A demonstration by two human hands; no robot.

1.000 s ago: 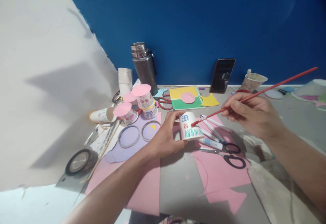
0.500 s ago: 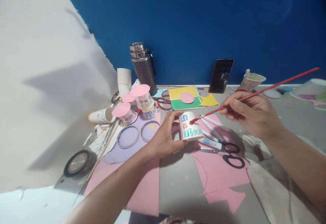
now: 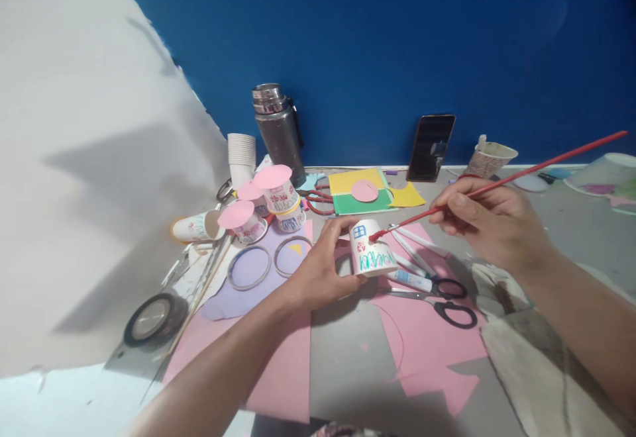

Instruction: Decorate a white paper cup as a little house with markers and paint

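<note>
A: Where is the paper cup (image 3: 370, 249)?

B: Near the middle of the grey table (image 3: 348, 364), upside down and tilted, just above the pink paper (image 3: 427, 338). It bears a small blue window, red marks and green scribbles along its rim.

A: Who holds it?

B: The left hand (image 3: 318, 271), closed around its side from nine o'clock, thumb on top and fingers curled below.

A: And the other hand?

B: The right hand (image 3: 489, 222) sits at three o'clock of the cup, fingers pinched narrow on a long red paintbrush (image 3: 497, 185). The brush tip touches the cup's upper side; the handle runs up toward two o'clock.

A: What lies close by?

B: Just under the brush, at four o'clock of the cup, white markers (image 3: 415, 238) and black-handled scissors (image 3: 447, 301) lie on the pink paper. At ten o'clock stands a cluster of decorated cups with pink round lids (image 3: 271, 202), one more cup lying on its side (image 3: 196, 226) further left. Two wire rings (image 3: 271, 261) rest on purple paper at nine o'clock.

A: And further out?

B: At twelve o'clock, a green and yellow card with a pink disc (image 3: 365, 192). Beyond it, against the blue wall (image 3: 397, 46), a steel flask (image 3: 278, 129), a stack of white cups (image 3: 242, 155) and a dark phone (image 3: 430, 147) leaning upright. A roll of tape (image 3: 152, 318) lies at eight o'clock, well apart.
</note>
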